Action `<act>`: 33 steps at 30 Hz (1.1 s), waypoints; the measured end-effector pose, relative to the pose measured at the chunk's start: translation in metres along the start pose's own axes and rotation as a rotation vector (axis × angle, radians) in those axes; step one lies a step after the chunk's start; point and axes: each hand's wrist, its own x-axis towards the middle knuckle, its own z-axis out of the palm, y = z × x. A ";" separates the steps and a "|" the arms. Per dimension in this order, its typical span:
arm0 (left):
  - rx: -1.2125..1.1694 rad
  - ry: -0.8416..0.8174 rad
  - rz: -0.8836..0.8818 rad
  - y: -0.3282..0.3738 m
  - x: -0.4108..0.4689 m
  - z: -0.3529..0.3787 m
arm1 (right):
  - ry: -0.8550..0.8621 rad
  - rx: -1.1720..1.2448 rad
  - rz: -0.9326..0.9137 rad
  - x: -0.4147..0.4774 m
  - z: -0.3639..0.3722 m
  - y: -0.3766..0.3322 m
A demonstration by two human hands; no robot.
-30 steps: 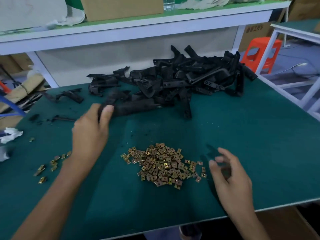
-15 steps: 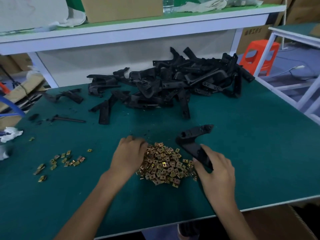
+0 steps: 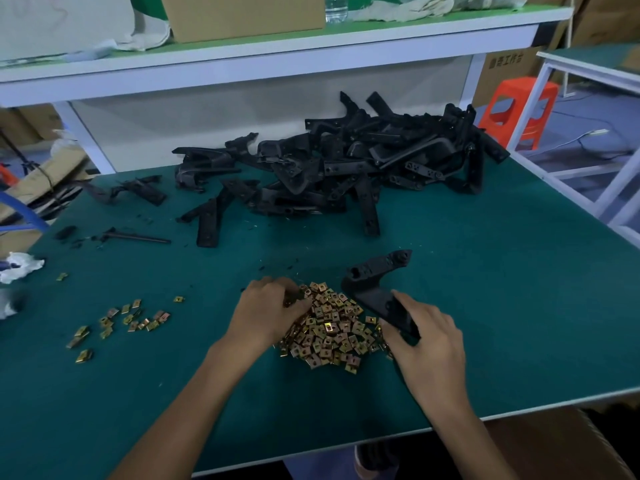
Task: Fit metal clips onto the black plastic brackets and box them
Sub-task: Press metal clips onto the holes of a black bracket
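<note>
A plain workshop corner, evenly lit.
Dark green-topped work table (image 3: 502, 323) below a white-framed, green-topped shelf (image 3: 277, 64); orange plastic stool (image 3: 519, 105) on grey-blue floor (image 3: 585, 112) at right.

A black bracket (image 3: 372, 278) in the right hand (image 3: 429, 341), left hand (image 3: 268, 313) atop clip pile (image 3: 332, 334)

worktop (image 3: 502, 289): bracket heap (image 3: 346, 168) at back | clip pile (image 3: 332, 330) front centre | loose clips (image 3: 128, 318) well left of it | single bracket (image 3: 374, 282) just right of it | shelf (image 3: 242, 64) above, behind heap
</note>
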 end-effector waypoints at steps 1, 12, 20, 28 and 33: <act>0.000 -0.014 0.005 0.002 0.000 0.001 | -0.001 -0.001 0.000 0.000 0.000 0.000; -0.452 0.056 -0.081 0.004 0.000 -0.013 | -0.001 -0.054 -0.047 -0.002 -0.001 -0.003; -0.827 0.072 -0.229 0.004 -0.008 -0.018 | -0.002 -0.089 -0.121 -0.004 0.001 -0.002; -1.255 0.037 -0.336 0.025 -0.017 -0.029 | 0.008 -0.104 -0.144 -0.004 0.002 -0.002; -1.308 -0.008 -0.273 0.031 -0.021 -0.037 | -0.001 -0.106 -0.140 -0.005 0.002 -0.002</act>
